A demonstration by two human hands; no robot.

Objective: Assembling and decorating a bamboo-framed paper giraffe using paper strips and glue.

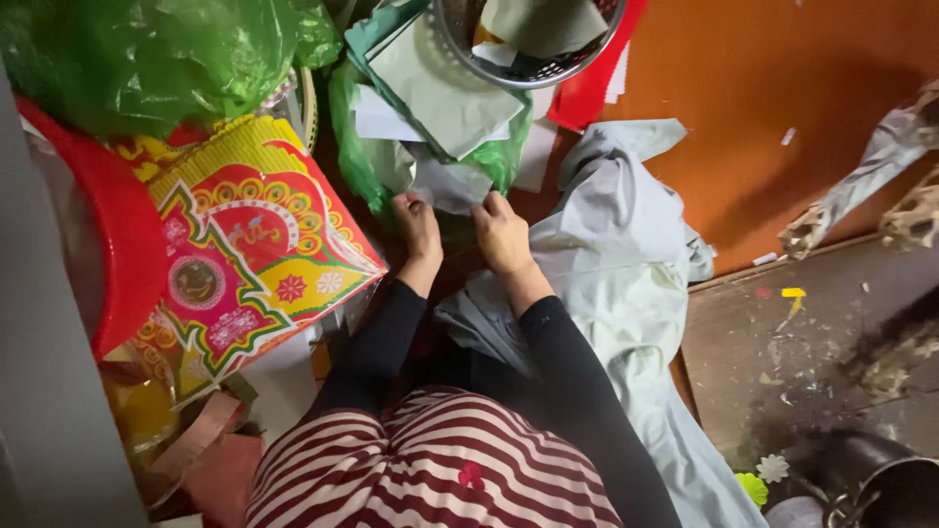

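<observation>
My left hand and my right hand are both pinched on the lower edge of a pale grey-white sheet of paper, held between them above the floor. That sheet comes out of a green plastic bag stuffed with pale green and white paper sheets. Both arms wear black sleeves, and a red-and-white striped garment covers my lap at the bottom.
A colourful patterned package lies left beside a red plastic stool. A metal mesh basket with papers sits at the top. Pale cloth spreads right over the orange floor. A dark pot stands bottom right.
</observation>
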